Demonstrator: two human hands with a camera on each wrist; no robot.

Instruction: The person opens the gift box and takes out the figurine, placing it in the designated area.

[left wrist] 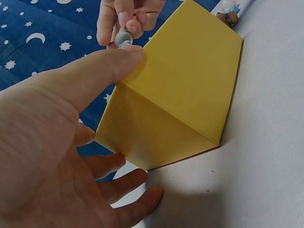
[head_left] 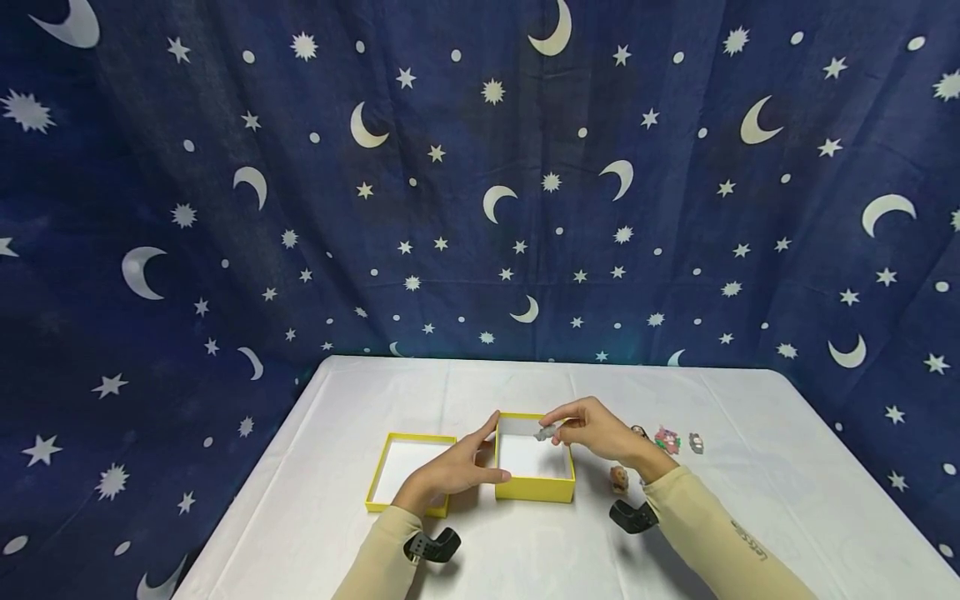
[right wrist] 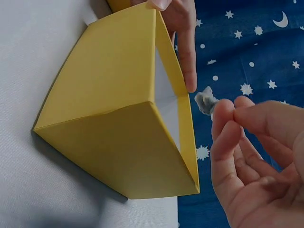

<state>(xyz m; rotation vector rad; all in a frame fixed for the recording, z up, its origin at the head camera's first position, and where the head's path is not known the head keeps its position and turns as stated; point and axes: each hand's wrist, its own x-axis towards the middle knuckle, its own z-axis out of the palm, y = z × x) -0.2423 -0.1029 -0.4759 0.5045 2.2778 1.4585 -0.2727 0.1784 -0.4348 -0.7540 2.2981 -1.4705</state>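
A yellow box [head_left: 534, 490] with a white inside stands on the table with its top uncovered. My left hand [head_left: 452, 468] spans the box's left side, thumb at the near corner and forefinger by the far corner, fingers mostly straight. Above the box's right part, my right hand [head_left: 596, 431] pinches a small grey figurine [right wrist: 205, 100] between thumb and fingertips. The figurine's outer end shows in the right wrist view; the fingers cover the remainder. Part of the box's interior shows white in the head view.
Left of the box lies a shallow yellow lid [head_left: 370, 497], white side up. By the right forearm are a brown figurine [head_left: 618, 478], a pink and green figurine [head_left: 667, 440], a grey figurine [head_left: 696, 443] and a partly hidden dark one [head_left: 639, 431]. A starry curtain [head_left: 450, 208] hangs behind the white-covered table [head_left: 300, 533].
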